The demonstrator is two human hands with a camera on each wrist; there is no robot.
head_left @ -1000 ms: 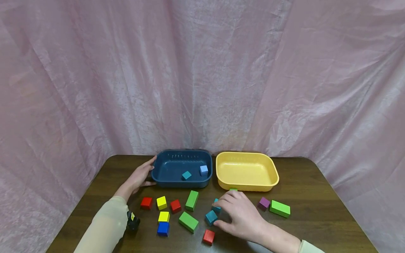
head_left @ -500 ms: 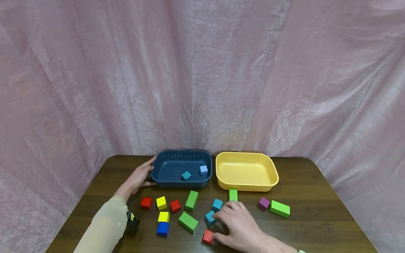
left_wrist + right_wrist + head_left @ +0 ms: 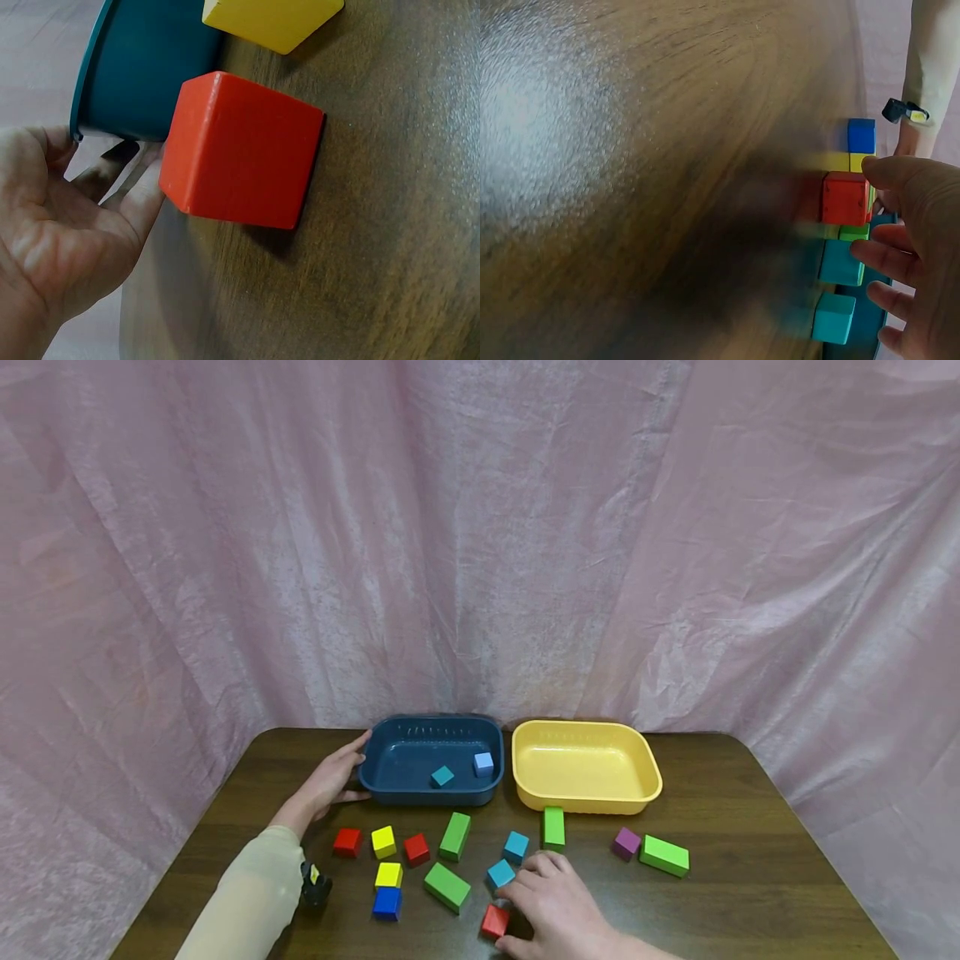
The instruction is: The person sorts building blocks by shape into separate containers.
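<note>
My left hand (image 3: 330, 783) rests against the left end of the dark blue tray (image 3: 431, 796), its fingers spread along the outer wall. A red cube (image 3: 247, 154) stands close by that hand in the left wrist view. Over the front of the table, my right hand (image 3: 558, 910) reaches around another red cube (image 3: 494, 922), thumb on the near side and fingers on the far side. In the right wrist view the thumb lies beside this red cube (image 3: 845, 198), with the fingers apart from it. Two turquoise cubes, one nearer (image 3: 500, 873) and one farther (image 3: 516, 847), lie just beyond the fingers.
A yellow tray (image 3: 588, 805) stands right of the blue one, which holds a teal block (image 3: 442, 777) and a light blue cube (image 3: 483, 765). Several green blocks (image 3: 447, 887), yellow cubes (image 3: 383, 842), a blue cube (image 3: 387, 903) and a purple cube (image 3: 626, 843) lie about.
My right hand has moved toward me, from beside the turquoise cubes to the red cube, uncovering the green block before the yellow tray. The left hand has stayed in place.
</note>
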